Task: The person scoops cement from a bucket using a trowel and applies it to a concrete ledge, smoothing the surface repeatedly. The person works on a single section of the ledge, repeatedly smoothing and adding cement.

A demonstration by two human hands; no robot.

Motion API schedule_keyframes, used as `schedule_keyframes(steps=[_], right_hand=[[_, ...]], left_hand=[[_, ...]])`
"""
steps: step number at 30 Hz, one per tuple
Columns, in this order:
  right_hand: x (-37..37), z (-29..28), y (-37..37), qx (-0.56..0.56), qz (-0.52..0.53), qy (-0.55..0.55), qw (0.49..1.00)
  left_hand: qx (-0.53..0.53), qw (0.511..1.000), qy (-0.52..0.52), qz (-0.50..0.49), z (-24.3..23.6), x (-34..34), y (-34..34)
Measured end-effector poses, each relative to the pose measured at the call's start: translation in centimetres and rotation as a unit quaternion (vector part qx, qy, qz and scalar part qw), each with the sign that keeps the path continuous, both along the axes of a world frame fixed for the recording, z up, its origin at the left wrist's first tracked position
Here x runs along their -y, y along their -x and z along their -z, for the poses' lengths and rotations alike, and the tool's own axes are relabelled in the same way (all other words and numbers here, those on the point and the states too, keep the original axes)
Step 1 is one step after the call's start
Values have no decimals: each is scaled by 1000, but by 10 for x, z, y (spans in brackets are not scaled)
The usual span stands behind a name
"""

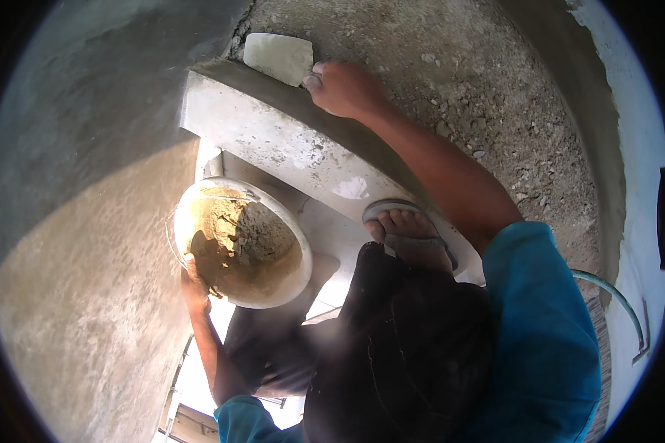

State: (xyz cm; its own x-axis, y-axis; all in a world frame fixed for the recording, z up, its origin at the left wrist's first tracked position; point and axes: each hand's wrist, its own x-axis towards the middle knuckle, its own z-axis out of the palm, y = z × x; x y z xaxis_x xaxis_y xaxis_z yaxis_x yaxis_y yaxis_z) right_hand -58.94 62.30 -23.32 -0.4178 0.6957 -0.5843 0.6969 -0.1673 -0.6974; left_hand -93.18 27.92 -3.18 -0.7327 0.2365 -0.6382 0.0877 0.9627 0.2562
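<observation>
My right hand [345, 90] reaches forward over a ledge [262, 136], closed on the handle end of a trowel, whose handle is hidden in the fist. The trowel's broad pale blade [278, 59] lies close to the ledge's top by the wall corner; whether it touches is unclear. At the left, my left hand [193, 286] grips the near left rim of a bucket [303, 251], with the thumb over the edge. The bucket leans so that its mouth faces me. Inside is greyish-brown mortar [262, 227], partly sunlit, with a smooth wet-looking film along the wall.
A grey plastered wall [89, 170] rises on the left. Beyond the ledge is rough ground [488, 103] strewn with rubble. My sandalled foot [410, 229] rests on the ledge. At the right, a green hose [613, 292] runs beside a white-painted wall [643, 221].
</observation>
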Motion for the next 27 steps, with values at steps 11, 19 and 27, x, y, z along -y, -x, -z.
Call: schedule_keyframes(steps=[11, 19, 27], right_hand=[[-12, -2, 28, 5, -25, -45, 999], [-23, -7, 24, 3, -15, -19, 1000], [-27, 0, 32, 14, -69, -58, 996]], left_hand=[[-5, 1000, -6, 27, 0, 8, 1], [-20, 999, 23, 18, -2, 1, -3], [-29, 999, 14, 44, -1, 2, -7]])
